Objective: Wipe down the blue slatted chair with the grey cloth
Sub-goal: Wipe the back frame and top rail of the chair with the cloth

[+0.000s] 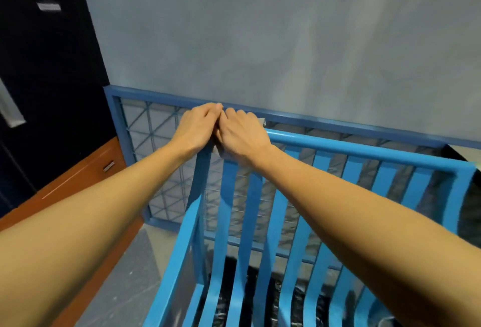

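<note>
The blue slatted chair (348, 148) fills the lower right, its top rail running from the middle to the right edge. Both my hands meet at the rail's upper left corner. My right hand (243, 135) presses the grey cloth (262, 121) onto the corner; only small bits of cloth show at its fingertips and under its palm. My left hand (199, 125) lies right beside it, fingers curled over the same corner and touching the right hand. Whether the left hand also grips the cloth is hidden.
A darker blue railing with wire mesh (145, 128) stands just behind the chair, against a grey wall (260, 27). An orange-brown cabinet with a handle (86, 170) and a dark door (39, 66) are at the left. Grey floor (125, 269) lies beside the chair.
</note>
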### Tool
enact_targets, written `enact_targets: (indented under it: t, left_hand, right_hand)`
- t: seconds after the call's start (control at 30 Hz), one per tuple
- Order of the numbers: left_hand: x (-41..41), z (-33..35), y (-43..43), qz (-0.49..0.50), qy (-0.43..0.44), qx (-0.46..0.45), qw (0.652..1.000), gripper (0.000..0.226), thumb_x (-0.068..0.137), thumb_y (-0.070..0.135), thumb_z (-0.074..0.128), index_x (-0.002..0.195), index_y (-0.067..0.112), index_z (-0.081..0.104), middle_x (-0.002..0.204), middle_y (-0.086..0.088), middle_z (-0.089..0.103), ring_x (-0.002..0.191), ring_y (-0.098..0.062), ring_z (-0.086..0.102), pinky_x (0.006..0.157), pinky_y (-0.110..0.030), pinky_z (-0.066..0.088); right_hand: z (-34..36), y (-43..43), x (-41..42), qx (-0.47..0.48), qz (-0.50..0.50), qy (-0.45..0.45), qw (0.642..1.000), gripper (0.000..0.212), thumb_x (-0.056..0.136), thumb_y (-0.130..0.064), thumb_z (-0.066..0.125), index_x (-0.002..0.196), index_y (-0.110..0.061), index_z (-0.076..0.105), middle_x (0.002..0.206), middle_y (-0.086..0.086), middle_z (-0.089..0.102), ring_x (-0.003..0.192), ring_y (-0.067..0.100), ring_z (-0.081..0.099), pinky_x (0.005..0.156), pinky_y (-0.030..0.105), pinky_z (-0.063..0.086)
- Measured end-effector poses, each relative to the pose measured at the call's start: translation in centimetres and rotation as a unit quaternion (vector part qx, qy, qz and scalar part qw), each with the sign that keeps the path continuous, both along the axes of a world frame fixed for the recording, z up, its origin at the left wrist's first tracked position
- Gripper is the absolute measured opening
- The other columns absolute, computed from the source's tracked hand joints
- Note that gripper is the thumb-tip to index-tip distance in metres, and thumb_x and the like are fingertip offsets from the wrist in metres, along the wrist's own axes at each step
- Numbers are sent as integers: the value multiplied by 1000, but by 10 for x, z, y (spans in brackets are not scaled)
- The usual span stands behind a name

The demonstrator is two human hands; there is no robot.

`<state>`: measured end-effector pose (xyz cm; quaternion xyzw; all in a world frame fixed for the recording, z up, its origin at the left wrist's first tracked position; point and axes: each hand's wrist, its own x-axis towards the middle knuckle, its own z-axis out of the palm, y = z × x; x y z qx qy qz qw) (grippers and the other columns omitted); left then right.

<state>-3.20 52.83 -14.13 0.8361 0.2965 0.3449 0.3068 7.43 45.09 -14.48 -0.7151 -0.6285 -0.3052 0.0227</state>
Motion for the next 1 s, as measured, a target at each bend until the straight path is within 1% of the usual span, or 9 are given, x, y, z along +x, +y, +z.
enact_targets:
  t: [0.1,0.17,0.27,0.37,0.5,0.6,0.73,0.9,1.0]
  left_hand:
    - [8,3,-17,-18,10,65,998,42,96,42,34,104,19,69,102,-1,72,98,-21,63,88,-36,46]
    - [15,1,-26,-16,46,97,994,42,95,45,31,108,26,67,108,2,72,103,-21,62,98,-42,42]
    - [21,-1,-39,31,106,150,983,41,101,39,29,105,25,67,108,0,71,108,-25,59,110,-55,26]
    - [35,0,-59,30,128,173,976,41,103,33,29,98,19,67,99,0,70,101,-24,59,115,-55,13]
    - [69,0,-94,-45,129,201,970,37,103,33,31,89,18,63,91,1,68,96,-25,59,107,-51,23]
    - [103,1,-126,-77,110,209,969,39,100,35,31,82,18,61,75,5,62,86,-26,59,97,-47,32]
    - [147,2,-173,-115,109,219,963,38,103,34,34,72,21,52,61,10,48,72,-22,47,90,-43,34]
    - [187,6,-222,-134,123,227,957,34,102,30,33,72,22,44,66,8,47,73,-20,45,77,-37,27]
    - [211,7,-250,-145,155,245,946,36,101,34,30,71,20,44,72,2,49,79,-24,49,81,-41,29]
  right_hand:
    - [4,-19,17,-15,20,-33,999,43,93,-28,46,127,-2,49,108,14,58,89,33,57,63,39,28]
    - [3,-37,30,-2,41,-4,999,34,95,-30,48,114,-2,56,97,15,60,80,34,58,60,39,28]
    - [4,-68,51,17,23,38,999,37,100,-44,42,106,-9,55,97,12,61,83,33,59,62,37,29]
    - [2,-97,74,28,4,54,998,43,102,-49,32,108,-12,52,104,8,61,92,30,59,65,35,29]
    - [1,-134,97,55,-16,83,995,42,102,-48,28,100,-14,52,99,7,63,87,30,59,65,36,28]
    - [1,-167,121,71,-45,91,992,43,103,-46,26,96,-14,54,94,8,65,83,33,60,64,37,28]
    - [0,-220,160,94,-112,89,985,46,104,-46,25,97,-14,57,95,9,67,85,34,61,66,38,27]
    - [-3,-263,190,124,-168,112,972,43,106,-40,24,99,-13,57,97,9,66,88,32,59,68,38,26]
    - [-6,-285,204,152,-198,126,960,40,106,-37,25,101,-12,56,98,9,64,89,32,57,70,38,27]
